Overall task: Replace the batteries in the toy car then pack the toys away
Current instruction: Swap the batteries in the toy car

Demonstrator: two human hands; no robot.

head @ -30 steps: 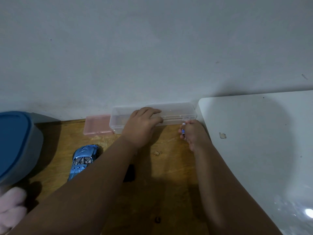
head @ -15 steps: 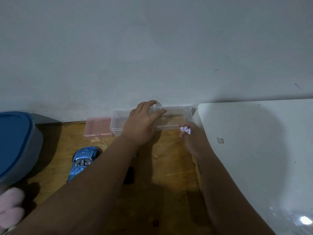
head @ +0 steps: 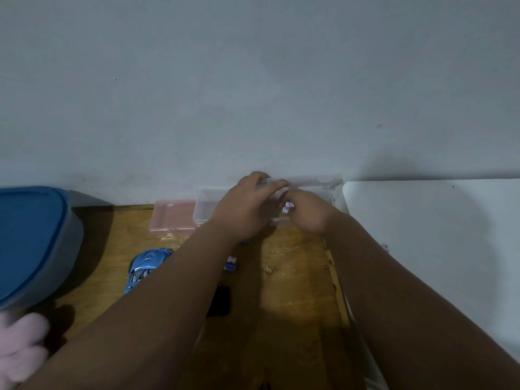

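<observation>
While the left hand (head: 247, 205) curls its fingers over the raised lid (head: 309, 182) of a clear plastic box (head: 205, 209) at the far edge of a wooden table (head: 295, 291), against a grey wall (head: 253, 94), the right hand (head: 308, 213) pinches a small battery (head: 287, 207) between its fingertips just over the box. A second battery (head: 230, 263) lies on the wood nearer the person, beside the left forearm, with a black part (head: 221, 301) nearer again. The blue toy car (head: 142, 267) sits left of that forearm, partly hidden by it. A pink box (head: 173, 218) touches the clear box's left end. At far left stands a blue-lidded tub (head: 31, 235), with a pink plush toy (head: 19, 347) near it. A white surface (head: 436, 249) fills the right side.
</observation>
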